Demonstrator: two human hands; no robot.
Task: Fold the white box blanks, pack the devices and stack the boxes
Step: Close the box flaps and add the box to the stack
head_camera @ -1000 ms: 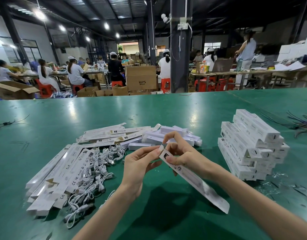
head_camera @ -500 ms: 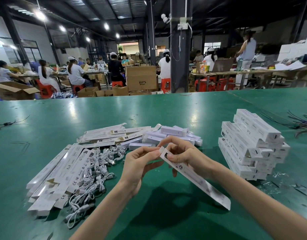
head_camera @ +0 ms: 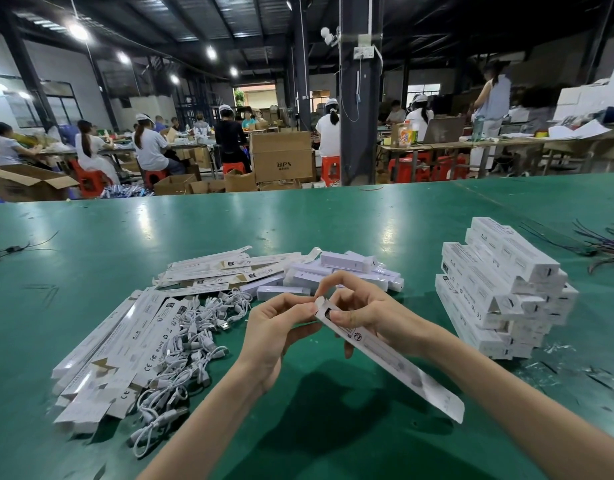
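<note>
I hold one long white box blank (head_camera: pixel 392 358) slanting toward me over the green table (head_camera: pixel 333 230). My right hand (head_camera: pixel 367 313) grips its far end, thumb on the printed face. My left hand (head_camera: pixel 274 327) pinches the small flap at that same end. Flat white blanks (head_camera: pixel 108 351) lie piled at the left, with a heap of white cables (head_camera: pixel 191 341) beside them. More blanks (head_camera: pixel 222 268) and several folded white boxes (head_camera: pixel 347 271) lie beyond my hands. A stack of packed boxes (head_camera: pixel 499 289) stands at the right.
Dark loose wires (head_camera: pixel 606 244) lie at the table's right edge and a thin black wire (head_camera: pixel 11 249) at the far left. Scraps of clear film (head_camera: pixel 561 365) litter the table near the stack. Seated workers, cardboard cartons and red stools fill the hall behind.
The blank's far end has risen slightly and its angle has flattened a little; both hands keep their hold on that end. Nothing on the table has moved.
</note>
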